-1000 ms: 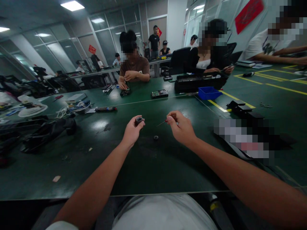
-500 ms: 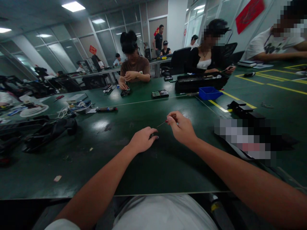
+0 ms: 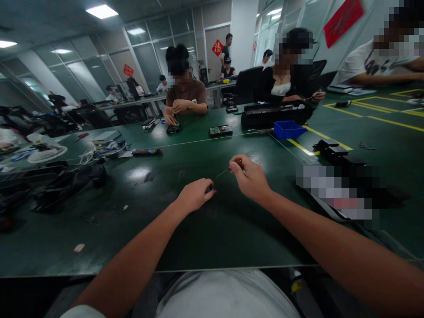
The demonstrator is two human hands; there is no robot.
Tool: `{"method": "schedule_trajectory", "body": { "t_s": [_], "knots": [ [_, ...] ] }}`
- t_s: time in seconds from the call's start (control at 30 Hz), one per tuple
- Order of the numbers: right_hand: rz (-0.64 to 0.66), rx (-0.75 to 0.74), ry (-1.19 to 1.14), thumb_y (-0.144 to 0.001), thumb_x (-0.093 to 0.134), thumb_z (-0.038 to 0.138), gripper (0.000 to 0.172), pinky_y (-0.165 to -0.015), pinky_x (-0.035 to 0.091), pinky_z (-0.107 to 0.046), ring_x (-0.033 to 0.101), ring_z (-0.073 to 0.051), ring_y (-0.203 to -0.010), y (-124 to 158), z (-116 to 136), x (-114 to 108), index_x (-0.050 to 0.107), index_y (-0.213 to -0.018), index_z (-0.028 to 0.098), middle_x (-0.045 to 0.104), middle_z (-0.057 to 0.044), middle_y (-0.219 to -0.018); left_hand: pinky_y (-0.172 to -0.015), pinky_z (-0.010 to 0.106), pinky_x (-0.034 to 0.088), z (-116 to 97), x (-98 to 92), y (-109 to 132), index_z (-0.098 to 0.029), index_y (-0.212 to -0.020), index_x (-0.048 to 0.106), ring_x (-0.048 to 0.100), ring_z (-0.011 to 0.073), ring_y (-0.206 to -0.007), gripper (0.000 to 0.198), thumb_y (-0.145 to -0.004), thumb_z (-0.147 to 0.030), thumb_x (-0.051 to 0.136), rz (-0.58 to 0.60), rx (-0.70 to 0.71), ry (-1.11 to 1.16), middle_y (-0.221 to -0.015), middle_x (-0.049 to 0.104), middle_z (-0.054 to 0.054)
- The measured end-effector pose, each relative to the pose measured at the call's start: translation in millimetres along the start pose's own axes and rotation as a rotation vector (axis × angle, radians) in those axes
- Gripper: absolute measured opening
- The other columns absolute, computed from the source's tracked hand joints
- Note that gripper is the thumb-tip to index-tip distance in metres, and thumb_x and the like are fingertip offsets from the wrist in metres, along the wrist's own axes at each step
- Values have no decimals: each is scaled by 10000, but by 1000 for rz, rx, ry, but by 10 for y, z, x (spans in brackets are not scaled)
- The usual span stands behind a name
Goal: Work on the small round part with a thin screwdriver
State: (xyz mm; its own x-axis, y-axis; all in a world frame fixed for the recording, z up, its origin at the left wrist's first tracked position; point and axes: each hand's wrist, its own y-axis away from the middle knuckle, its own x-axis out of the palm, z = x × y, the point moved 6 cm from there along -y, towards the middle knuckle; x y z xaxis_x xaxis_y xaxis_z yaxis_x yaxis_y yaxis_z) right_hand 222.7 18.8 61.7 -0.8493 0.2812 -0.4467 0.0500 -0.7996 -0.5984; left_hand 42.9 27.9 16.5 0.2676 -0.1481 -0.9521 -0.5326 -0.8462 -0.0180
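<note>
Left hand (image 3: 195,194) rests knuckles-up on the dark green table mat (image 3: 212,238). Its fingers are curled and drawn together at the tips over a small dark part (image 3: 210,190) lying on the mat. Right hand (image 3: 250,176) is held just above the mat, thumb and forefinger pinched tight on a thin red-handled tool (image 3: 228,168) with a fine metal shaft.

Spatial relation:
- The small dark part lies at the left fingertips, to the left of the right hand and slightly nearer the body. The left hand is the nearer of the two and touches it.
- The tool's long axis runs from the right-hand pinch leftward and down toward the left fingertips. The shaft tip is near the part but apart from it.
- The two hands are near each other, not touching.

Limits of view:
- The left fingers cover most of the part, so its shape cannot be made out.
- The shaft tip is too fine to identify.
- Most of the handle is hidden inside the right hand.
- A pixelated patch (image 3: 334,190) masks whatever lies right of the right forearm.

Well apart from both hands, across the mat, stand a blue plastic bin (image 3: 287,128) and a green circuit board (image 3: 220,130). A co-worker in a brown shirt (image 3: 185,95) sits opposite.
</note>
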Motion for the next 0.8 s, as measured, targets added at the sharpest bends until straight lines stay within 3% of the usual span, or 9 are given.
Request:
{"method": "schedule_trajectory", "body": {
  "t_s": [0.17, 0.3, 0.37, 0.47, 0.63, 0.7, 0.8],
  "knots": [
    [10, 11, -24, -986, 482, 336, 165, -682, 476, -318, 682, -202, -762, 0, 4, -3, 595, -969, 216, 703, -37, -808, -837, 333, 460, 250, -164, -25, -233, -1053, 704, 625, 204, -938, 218, -913, -350, 585, -139, -60, 380, -1051, 702, 39],
    [19, 20, -27, -988, 482, 338, 172, -667, 469, -313, 679, -199, -755, -4, 3, -2, 597, -973, 212, 698, -35, -799, -586, 261, 397, 545, -266, -28, -202, -1006, 725, 544, 133, -652, 248, -851, -374, 635, -224, -214, 777, -891, 668, 42],
    [23, 22, -34, -991, 480, 348, 183, -668, 470, -315, 680, -200, -762, -4, -5, 1, 599, -981, 210, 698, -37, -810, -496, 227, 330, 711, -343, 11, -180, -989, 701, 499, 106, -584, 270, -822, -388, 656, -333, -295, 1081, -839, 620, 34],
    [26, 25, -44, -994, 478, 362, 194, -673, 472, -319, 682, -203, -773, -3, -17, 7, 601, -988, 213, 701, -39, -822, -461, 197, 324, 945, -496, 115, -172, -964, 649, 488, 87, -566, 276, -793, -380, 711, -495, -366, 1440, -830, 565, 13],
    [36, 39, -40, -989, 479, 370, 196, -671, 470, -329, 673, -211, -771, -1, -9, 4, 601, -982, 217, 704, -44, -822, -464, 188, 354, 1341, -804, 415, -163, -924, 595, 473, 73, -555, 164, -812, -200, 711, -686, -460, 1538, -817, 543, -12],
    [44, 41, -38, -989, 476, 362, 191, -673, 469, -328, 668, -208, -767, -1, 0, 5, 600, -979, 217, 704, -44, -823, -469, 196, 358, 1502, -910, 591, -157, -932, 592, 456, 77, -547, 75, -894, -212, 625, -756, -516, 1529, -787, 538, -12],
    [50, 43, -38, -987, 474, 358, 189, -679, 467, -326, 666, -205, -767, -5, -2, 8, 599, -976, 216, 704, -43, -824, -485, 199, 350, 1746, -1055, 905, -156, -945, 580, 436, 87, -552, 122, -975, -252, 512, -852, -604, 1511, -731, 527, -18]
  ]
}}
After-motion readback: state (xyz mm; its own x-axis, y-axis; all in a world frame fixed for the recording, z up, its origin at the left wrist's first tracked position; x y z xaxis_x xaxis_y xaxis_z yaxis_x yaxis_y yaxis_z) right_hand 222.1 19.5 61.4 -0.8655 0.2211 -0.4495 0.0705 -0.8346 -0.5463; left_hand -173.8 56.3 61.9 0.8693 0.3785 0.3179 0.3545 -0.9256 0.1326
